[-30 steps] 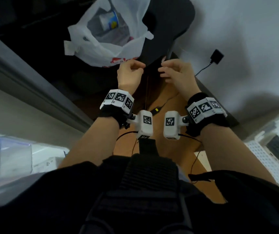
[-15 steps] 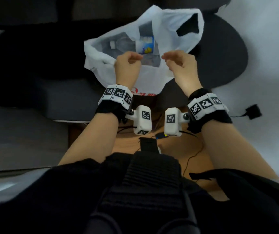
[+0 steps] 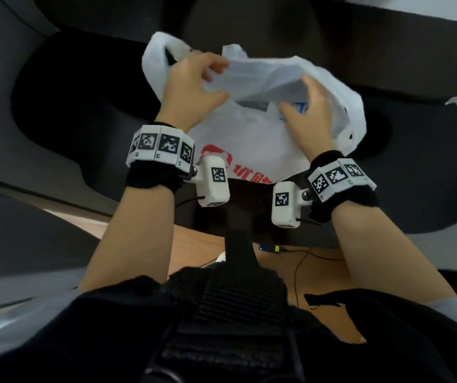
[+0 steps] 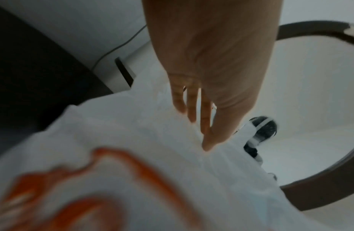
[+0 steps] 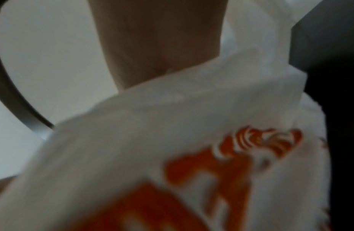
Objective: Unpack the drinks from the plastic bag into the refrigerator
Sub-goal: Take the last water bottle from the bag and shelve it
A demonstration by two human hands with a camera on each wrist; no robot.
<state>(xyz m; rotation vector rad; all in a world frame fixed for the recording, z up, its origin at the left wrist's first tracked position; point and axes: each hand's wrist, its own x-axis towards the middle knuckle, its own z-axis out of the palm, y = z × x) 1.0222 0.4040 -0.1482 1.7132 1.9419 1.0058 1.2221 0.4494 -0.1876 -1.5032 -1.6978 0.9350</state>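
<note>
A white plastic bag (image 3: 249, 139) with red print sits on a dark seat (image 3: 83, 106) in front of me. My left hand (image 3: 196, 81) lies on the bag's left rim, fingers spread and nearly straight, thumb tip touching the plastic (image 4: 132, 125). My right hand (image 3: 313, 114) reaches into the bag's mouth from the right, thumb held apart, fingers pushing under the upper flap. A drink with a blue label (image 3: 299, 107) shows inside, beside that thumb. In the right wrist view the bag (image 5: 191, 109) hides the fingers of the right hand (image 5: 158, 39). No refrigerator is in view.
A dark curved backrest (image 3: 332, 37) rises behind the bag. Wooden floor (image 3: 194, 244) lies below the seat, with a thin cable (image 3: 299, 272) and a small blue-and-yellow device (image 3: 270, 248) on it. A wall plug and its cord (image 4: 122, 73) are on the white wall to the left.
Both hands have moved forward from in front of the bag onto it. The left now touches the rim and the right has gone into the opening. The bag's top flap has been pushed back.
</note>
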